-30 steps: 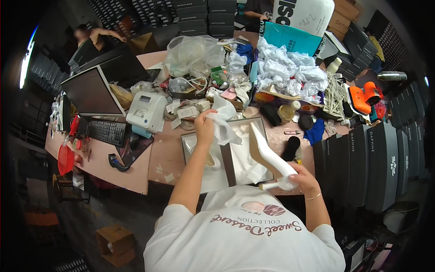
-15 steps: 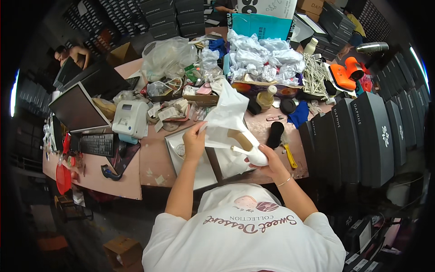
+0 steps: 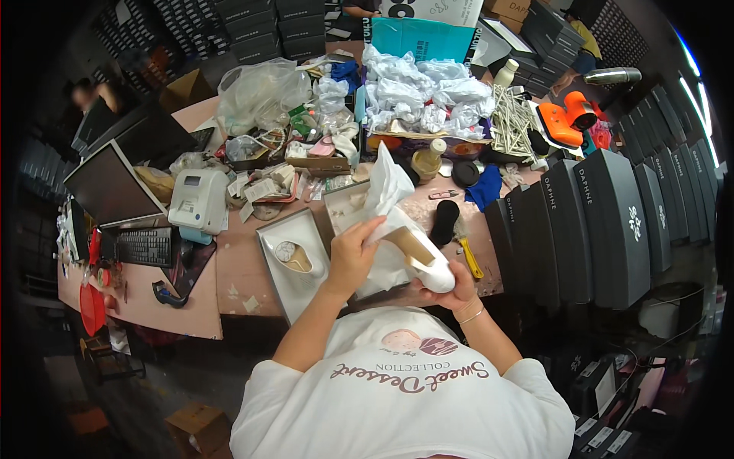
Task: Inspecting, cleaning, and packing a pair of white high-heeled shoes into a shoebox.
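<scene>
Along the lower edge, a white T-shirt (image 3: pixel 344 417) bears brown lettering and round pink and brown motifs, upside down to the view. Just beyond it, the right grip (image 3: pixel 456 291) is closed around one end of a white high-heeled shoe (image 3: pixel 436 275), held tilted above the table (image 3: pixel 243 284) with its tan sole showing. The left grip (image 3: pixel 352 258) pinches white tissue paper (image 3: pixel 390 187) at the shoe's other end.

Beneath the hands lie a white-lined box half (image 3: pixel 306 292), holding a second shoe (image 3: pixel 300 265), and beside it another box half (image 3: pixel 345 222) with paper in it. The table is pinkish, scuffed and dotted with scraps. A yellow-handled brush (image 3: pixel 471 260) lies to the right, near a blue cloth (image 3: pixel 483 190) and a bottle (image 3: pixel 427 162) of yellowish liquid; to the left are a keyboard (image 3: pixel 143 246), a monitor (image 3: pixel 115 183) and a white label printer (image 3: pixel 200 200).

Dark shoe boxes (image 3: pixel 623 237) stand on end at the right, with pale lettering and looping white marks. Farther back, crumpled white paper (image 3: pixel 432 96) fills a carton whose teal flap (image 3: pixel 422 42) carries small print. Across the dim room rise more stacked boxes (image 3: pixel 248 30), their lettering tiny, and a co-worker in yellow (image 3: pixel 585 40) appears at upper right.
</scene>
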Demonstrator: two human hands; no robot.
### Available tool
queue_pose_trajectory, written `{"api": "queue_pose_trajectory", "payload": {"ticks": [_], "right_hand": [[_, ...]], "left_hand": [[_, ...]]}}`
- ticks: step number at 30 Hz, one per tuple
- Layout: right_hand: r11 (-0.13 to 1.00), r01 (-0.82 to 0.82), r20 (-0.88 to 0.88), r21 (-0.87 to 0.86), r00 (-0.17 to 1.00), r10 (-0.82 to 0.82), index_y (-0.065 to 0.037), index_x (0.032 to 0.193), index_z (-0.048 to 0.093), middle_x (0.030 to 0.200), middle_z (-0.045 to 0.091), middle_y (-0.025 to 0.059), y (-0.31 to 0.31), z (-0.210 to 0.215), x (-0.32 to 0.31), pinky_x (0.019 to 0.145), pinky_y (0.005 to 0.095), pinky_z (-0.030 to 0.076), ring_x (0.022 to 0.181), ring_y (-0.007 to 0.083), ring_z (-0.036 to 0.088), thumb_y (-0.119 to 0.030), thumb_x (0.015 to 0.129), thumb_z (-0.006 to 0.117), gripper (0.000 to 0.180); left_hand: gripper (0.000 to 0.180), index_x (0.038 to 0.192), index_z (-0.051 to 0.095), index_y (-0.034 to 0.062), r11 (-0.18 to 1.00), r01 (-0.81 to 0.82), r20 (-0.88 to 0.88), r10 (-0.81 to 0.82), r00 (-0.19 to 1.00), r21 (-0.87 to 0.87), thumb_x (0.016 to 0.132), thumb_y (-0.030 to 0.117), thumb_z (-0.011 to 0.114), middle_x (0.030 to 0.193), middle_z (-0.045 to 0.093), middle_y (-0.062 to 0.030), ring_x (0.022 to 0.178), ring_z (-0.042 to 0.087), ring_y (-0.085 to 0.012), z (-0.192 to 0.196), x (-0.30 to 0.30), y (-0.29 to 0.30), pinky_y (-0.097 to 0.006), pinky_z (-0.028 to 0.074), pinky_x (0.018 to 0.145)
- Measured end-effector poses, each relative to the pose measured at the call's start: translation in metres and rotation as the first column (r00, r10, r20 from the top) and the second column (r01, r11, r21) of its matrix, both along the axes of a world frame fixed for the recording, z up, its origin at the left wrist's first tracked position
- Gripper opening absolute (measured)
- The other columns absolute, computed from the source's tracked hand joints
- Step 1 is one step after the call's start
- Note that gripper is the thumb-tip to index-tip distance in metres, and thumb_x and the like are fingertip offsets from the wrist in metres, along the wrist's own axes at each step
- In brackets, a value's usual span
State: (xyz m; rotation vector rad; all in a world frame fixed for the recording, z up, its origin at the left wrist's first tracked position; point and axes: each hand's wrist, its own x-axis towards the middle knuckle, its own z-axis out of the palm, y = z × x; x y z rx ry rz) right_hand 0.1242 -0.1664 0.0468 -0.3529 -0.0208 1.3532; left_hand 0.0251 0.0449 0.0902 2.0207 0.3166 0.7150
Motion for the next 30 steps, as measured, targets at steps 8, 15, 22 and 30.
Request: {"api": "queue_pose_trajectory", "payload": {"ticks": [8,15,22,30], "right_hand": [[0.845,0.499,0.705,-0.195,0.670,-0.233,-0.006,0.128,0.038,0.114,0.052,0.0080,0.049,0.029,-0.032,0.079,0.0333,0.049,0.098,0.0194,0.056,-0.019,0.082,0.059,0.052],[0.809,0.542,0.357,-0.228,0.819,-0.448,-0.007,0.121,0.050,0.114,0.058,0.0081,0.031,0.000,-0.029,0.080,0.0363,0.050,0.100,0.0194,0.058,-0.029,0.085,0.060,0.044],[0.823,0.308,0.626,-0.477,0.777,0.072,0.000,0.117,0.053,0.111,0.058,0.0103,0.028,0.010,-0.028,0.078,0.0361,0.048,0.096,0.0215,0.057,-0.013,0.084,0.060,0.036],[0.889,0.241,0.809,-0.389,-0.373,0.455,-0.002,0.119,0.051,0.119,0.050,0.0215,0.060,0.051,-0.055,0.091,0.0407,0.040,0.105,0.0394,0.049,-0.017,0.077,0.066,0.047]], "left_hand": [[0.052,0.112,0.063,0.0090,0.975,0.140,0.138,-0.165,0.977,0.173,0.063,-0.010,0.058,0.068,0.051,-0.0091,0.056,0.053,-0.0223,0.023,0.014,-0.021,-0.032,0.044,0.052],[0.054,0.113,0.061,0.0082,0.920,0.346,0.200,-0.380,0.903,0.185,0.061,-0.009,0.055,0.070,0.051,-0.0086,0.057,0.053,-0.0242,-0.002,-0.005,-0.048,-0.032,0.043,0.052],[0.039,0.116,0.057,0.0091,0.979,0.018,0.005,-0.017,1.000,-0.204,0.077,0.005,0.059,0.097,0.056,-0.0110,0.087,0.055,-0.0242,-0.034,-0.029,-0.024,-0.030,0.043,0.076],[0.057,0.131,0.039,0.0007,0.289,0.068,0.043,-0.094,0.995,-0.955,0.082,0.017,0.064,0.118,0.055,-0.0123,0.103,0.057,-0.0171,-0.039,-0.027,-0.011,-0.029,0.048,0.087]]}}
